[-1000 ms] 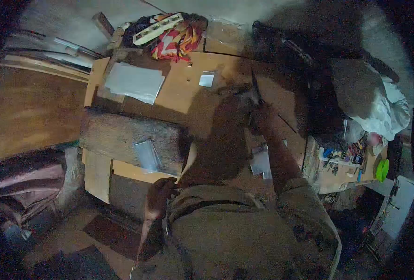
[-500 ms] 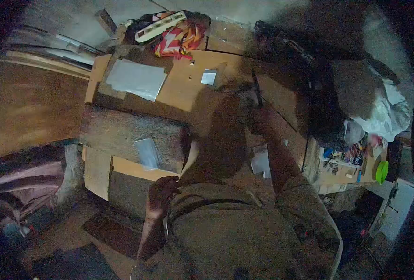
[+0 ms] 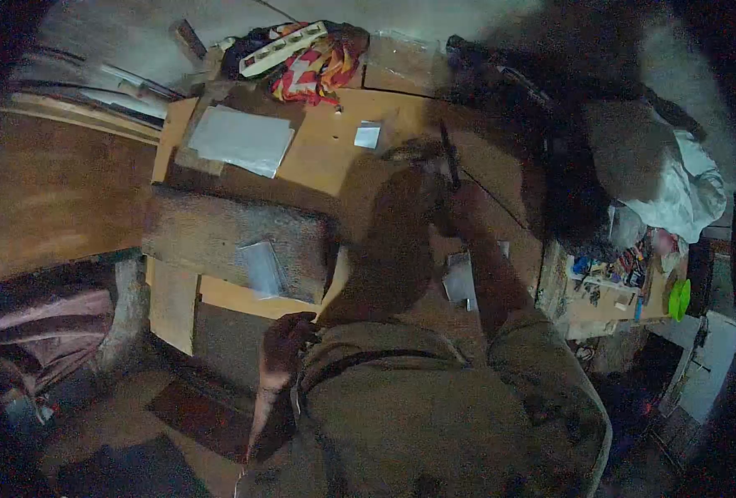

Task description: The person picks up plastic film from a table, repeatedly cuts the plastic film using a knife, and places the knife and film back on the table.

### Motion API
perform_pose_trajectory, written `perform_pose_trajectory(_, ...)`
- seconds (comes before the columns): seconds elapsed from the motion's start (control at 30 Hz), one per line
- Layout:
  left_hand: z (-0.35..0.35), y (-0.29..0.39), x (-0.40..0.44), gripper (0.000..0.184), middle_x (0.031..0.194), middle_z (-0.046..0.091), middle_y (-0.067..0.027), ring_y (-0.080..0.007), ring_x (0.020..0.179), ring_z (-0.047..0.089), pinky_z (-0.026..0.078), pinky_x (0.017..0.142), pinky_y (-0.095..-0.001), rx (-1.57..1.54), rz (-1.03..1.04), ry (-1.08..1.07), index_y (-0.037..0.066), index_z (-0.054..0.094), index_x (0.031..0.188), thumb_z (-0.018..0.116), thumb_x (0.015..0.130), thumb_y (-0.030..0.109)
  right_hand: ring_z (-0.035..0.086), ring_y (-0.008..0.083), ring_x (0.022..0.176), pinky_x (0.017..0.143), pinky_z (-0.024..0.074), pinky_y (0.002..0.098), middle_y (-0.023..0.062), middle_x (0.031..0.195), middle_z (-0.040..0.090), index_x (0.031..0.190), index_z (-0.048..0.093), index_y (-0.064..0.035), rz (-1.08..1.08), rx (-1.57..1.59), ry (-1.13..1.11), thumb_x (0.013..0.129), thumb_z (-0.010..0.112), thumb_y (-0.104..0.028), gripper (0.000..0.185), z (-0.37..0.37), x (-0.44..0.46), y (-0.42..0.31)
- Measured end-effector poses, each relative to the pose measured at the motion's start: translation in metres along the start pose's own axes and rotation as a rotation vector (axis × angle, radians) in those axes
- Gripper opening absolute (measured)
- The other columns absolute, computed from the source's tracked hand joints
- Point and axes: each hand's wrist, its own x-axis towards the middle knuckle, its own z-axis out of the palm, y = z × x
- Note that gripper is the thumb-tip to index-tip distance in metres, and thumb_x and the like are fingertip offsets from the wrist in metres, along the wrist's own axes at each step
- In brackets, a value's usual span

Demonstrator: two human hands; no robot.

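Observation:
In the head view, my right hand (image 3: pixel 461 203) reaches over the work table and is closed around a dark, slim, elongated tool (image 3: pixel 448 153); its kind is lost in shadow. Just left of the tool lies a dim, rounded object (image 3: pixel 413 152) that I cannot make out. My left hand (image 3: pixel 288 339) rests low by the table's front edge, against the shirt, with curled fingers; anything inside them is hidden. Nearest to it is a clear plastic packet (image 3: pixel 261 270) on a worn wooden board (image 3: pixel 227 241). Small pale sheets (image 3: pixel 459 278) lie beside my right forearm.
A stack of plastic sleeves (image 3: pixel 242 139) and a small shiny square (image 3: pixel 368 134) lie farther back. Behind them are a power strip (image 3: pixel 283 50) and a red patterned cloth (image 3: pixel 318 73). To the right are a white bag (image 3: pixel 683 195), a tray of small tools (image 3: pixel 608 272) and a green object (image 3: pixel 679 299).
The whole view has shifted slightly. My right hand and the dark tool sit a little farther left in the picture; my left hand stays nearly still.

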Motion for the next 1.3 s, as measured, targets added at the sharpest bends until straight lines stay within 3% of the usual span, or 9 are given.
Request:
perform_pose_trajectory(0.13, -0.005, 0.003, -0.005, 0.027, 0.091, 0.064, -0.009, -0.0148, 0.076, 0.061, 0.047, 0.067, -0.0282, 0.258, 0.156, -0.054, 0.0, 0.058, 0.108, 0.051, 0.089, 0.018, 0.056, 0.0157, 0.082, 0.066, 0.046, 0.031, 0.0066, 0.097, 0.059, 0.107, 0.053, -0.0023, -0.062, 0.559, 0.054, 0.085, 0.057, -0.031, 0.036, 0.015, 0.001, 0.039)
perform_pose_trajectory(0.23, -0.004, -0.002, -0.01, 0.026, 0.092, 0.064, -0.0085, -0.0137, 0.077, 0.06, 0.047, 0.068, -0.0267, -0.089, -0.002, -0.024, 0.0, 0.057, 0.11, 0.051, 0.089, 0.014, 0.055, 0.0155, 0.078, 0.063, 0.0458, 0.031, 0.0065, 0.092, 0.059, 0.103, 0.054, -0.0028, 0.114, -0.186, 0.018, 0.084, 0.058, -0.03, 0.033, -0.006, -0.018, -0.017)
perform_pose_trajectory(0.37, -0.009, -0.005, -0.012, 0.026, 0.094, 0.064, -0.0094, -0.0135, 0.078, 0.06, 0.048, 0.068, -0.0266, 0.013, 0.071, -0.045, -0.001, 0.056, 0.111, 0.051, 0.089, 0.012, 0.055, 0.0154, 0.071, 0.06, 0.0456, 0.0309, 0.0063, 0.085, 0.058, 0.097, 0.055, -0.0036, 0.21, -0.332, -0.035, 0.083, 0.059, -0.028, 0.029, -0.025, -0.035, -0.078)
perform_pose_trajectory(0.73, -0.018, -0.01, -0.033, 0.044, 0.104, 0.061, -0.0116, -0.0163, 0.082, 0.062, 0.049, 0.071, -0.0287, -0.309, 0.334, -0.028, -0.002, 0.055, 0.113, 0.064, 0.079, 0.025, 0.054, 0.0141, 0.058, 0.052, 0.0446, 0.0299, 0.0051, 0.07, 0.056, 0.086, 0.057, -0.0052, 0.25, 0.376, -0.282, 0.079, 0.063, -0.023, 0.02, -0.053, -0.088, -0.225)
perform_pose_trajectory(0.8, -0.025, -0.006, -0.031, 0.041, 0.106, 0.061, -0.013, -0.0165, 0.083, 0.062, 0.048, 0.072, -0.0289, 0.342, 0.44, -0.083, -0.001, 0.056, 0.112, 0.061, 0.083, 0.027, 0.054, 0.0119, 0.058, 0.05, 0.0428, 0.0281, 0.0033, 0.07, 0.057, 0.087, 0.058, -0.0051, 0.078, 0.46, -0.498, 0.077, 0.067, -0.019, 0.019, -0.052, -0.093, -0.245)
perform_pose_trajectory(0.87, -0.024, 0.007, -0.029, 0.039, 0.107, 0.06, -0.0139, -0.0168, 0.084, 0.061, 0.047, 0.075, -0.0302, 0.41, 0.572, -0.086, 0.0, 0.057, 0.111, 0.053, 0.089, 0.032, 0.054, 0.0107, 0.06, 0.051, 0.0424, 0.0273, 0.0029, 0.071, 0.058, 0.087, 0.058, -0.005, 0.082, 0.486, -0.55, 0.077, 0.067, -0.015, 0.017, -0.046, -0.103, -0.261)
perform_pose_trajectory(0.93, -0.02, 0.02, -0.036, 0.042, 0.111, 0.059, -0.0139, -0.0174, 0.089, 0.06, 0.046, 0.078, -0.0319, -0.045, 0.039, -0.056, 0.002, 0.055, 0.114, 0.048, 0.092, 0.037, 0.054, 0.0095, 0.061, 0.051, 0.042, 0.0264, 0.0026, 0.072, 0.058, 0.087, 0.058, -0.0049, 0.082, 0.514, -0.605, 0.076, 0.067, -0.011, 0.016, -0.036, -0.114, -0.278)
perform_pose_trajectory(1.13, -0.019, 0.042, -0.052, 0.045, 0.104, 0.061, -0.0123, -0.0194, 0.095, 0.058, 0.044, 0.081, -0.0316, -0.52, 0.172, -0.001, 0.0, 0.054, 0.115, 0.051, 0.09, 0.037, 0.05, 0.0072, 0.066, 0.057, 0.0396, 0.0235, -0.0003, 0.072, 0.056, 0.082, 0.057, -0.0076, -0.355, 0.466, -1.211, 0.08, 0.064, -0.011, 0.008, -0.017, -0.133, -0.343)
perform_pose_trajectory(1.3, -0.024, 0.032, -0.075, 0.023, 0.092, 0.063, -0.0085, -0.0159, 0.085, 0.06, 0.047, 0.076, -0.0275, -0.432, 0.384, 0.037, -0.003, 0.058, 0.104, 0.06, 0.086, 0.011, 0.04, 0.0035, 0.063, 0.055, 0.0328, 0.0216, -0.0034, 0.067, 0.046, 0.079, 0.054, -0.0072, -0.372, 0.254, -1.41, 0.086, 0.059, -0.018, 0.014, -0.001, -0.163, -0.376)
